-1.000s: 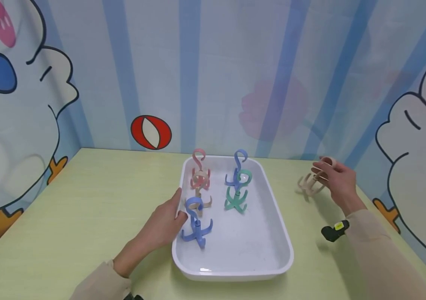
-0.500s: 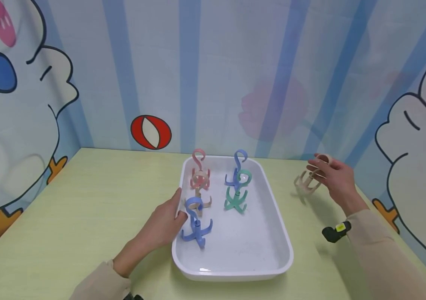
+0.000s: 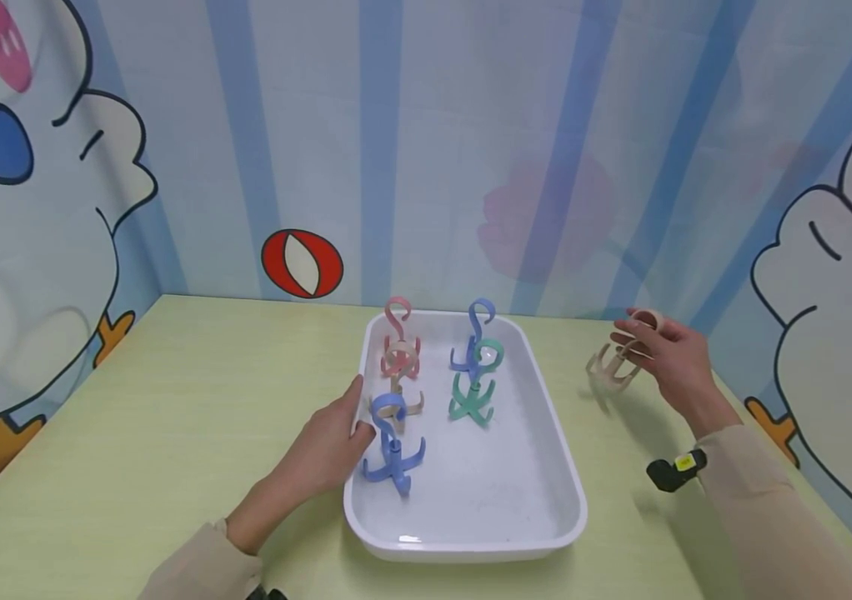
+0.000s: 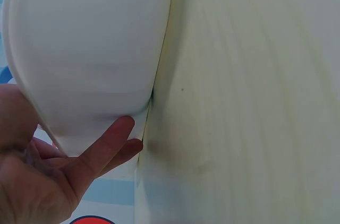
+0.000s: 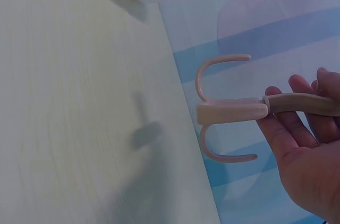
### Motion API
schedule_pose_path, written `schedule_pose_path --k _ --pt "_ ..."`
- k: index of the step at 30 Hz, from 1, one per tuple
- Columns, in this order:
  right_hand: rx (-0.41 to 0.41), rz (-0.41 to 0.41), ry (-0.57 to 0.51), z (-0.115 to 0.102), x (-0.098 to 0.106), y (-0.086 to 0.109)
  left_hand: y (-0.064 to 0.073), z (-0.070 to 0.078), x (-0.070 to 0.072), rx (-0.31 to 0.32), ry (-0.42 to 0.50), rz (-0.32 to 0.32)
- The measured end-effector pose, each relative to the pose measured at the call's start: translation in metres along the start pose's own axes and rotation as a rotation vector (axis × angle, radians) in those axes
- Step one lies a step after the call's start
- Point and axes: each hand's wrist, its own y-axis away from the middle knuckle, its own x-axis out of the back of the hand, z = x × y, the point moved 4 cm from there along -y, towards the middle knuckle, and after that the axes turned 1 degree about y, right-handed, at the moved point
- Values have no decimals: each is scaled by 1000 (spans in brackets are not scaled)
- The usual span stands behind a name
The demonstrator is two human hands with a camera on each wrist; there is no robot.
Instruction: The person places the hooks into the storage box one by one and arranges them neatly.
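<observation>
My left hand (image 3: 324, 442) pinches the left rim of a white plastic tray (image 3: 493, 500), thumb over the edge and fingers against the outer wall (image 4: 90, 38). Off the tray's right side, my right hand (image 3: 677, 367) holds a beige four-claw hanging hook (image 3: 609, 368) by its curved top. Its claws point down, and the right wrist view shows the beige stem (image 5: 231, 112) above the table. Inside the tray stand a pink hook (image 3: 399, 367), another beige hook (image 3: 397, 400) and a blue hook (image 3: 396, 467) along the left. A green hook (image 3: 473, 404) and a second blue hook (image 3: 478, 321) are to the right.
The tray stands on a pale yellow-green table (image 3: 246, 358). A striped blue curtain (image 3: 433, 167) with cartoon figures rises right behind the table's back edge and along both sides. A dark wrist camera (image 3: 674, 471) hangs under the right sleeve.
My right hand has lifted the beige hook slightly and shifted it a little left, then nearly stopped. The left hand, the tray and the hooks in it have not moved.
</observation>
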Motion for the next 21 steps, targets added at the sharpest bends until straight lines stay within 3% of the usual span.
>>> schedule_pose_path --k 21 --pt "-22 -119 30 -17 -24 11 0 1 1 0 -2 3"
